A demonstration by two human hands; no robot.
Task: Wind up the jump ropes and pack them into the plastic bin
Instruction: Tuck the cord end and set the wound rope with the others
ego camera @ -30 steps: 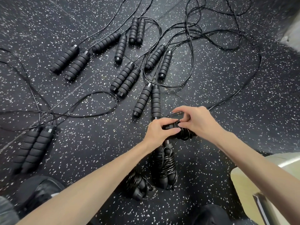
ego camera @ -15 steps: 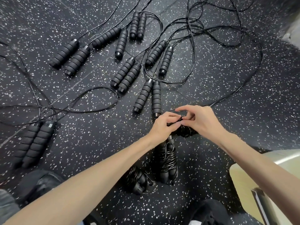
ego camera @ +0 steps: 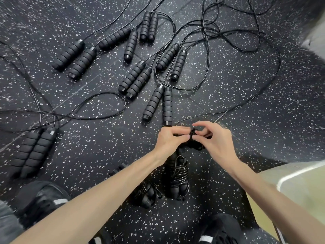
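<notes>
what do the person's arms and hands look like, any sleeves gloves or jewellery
Both forearms are bare up to the frame edge, with no sleeves in view. The left hand and right hand wear no gloves, and no rings, watch or wristband show. The fingers are slim, with short, plain nails.

Black rubber gym flooring (ego camera: pixel 228 217) (flecked with white) fills the view; a pale wall base (ego camera: pixel 314 39) shows far right.

Twelve black ribbed foam jump-rope handles (ego camera: pixel 152 102) are lying unwound on the speckled floor in six pairs; two wound black rope bundles (ego camera: pixel 177 176) are lying nearer, and two bare hands (ego camera: pixel 171 140) are showing.
</notes>
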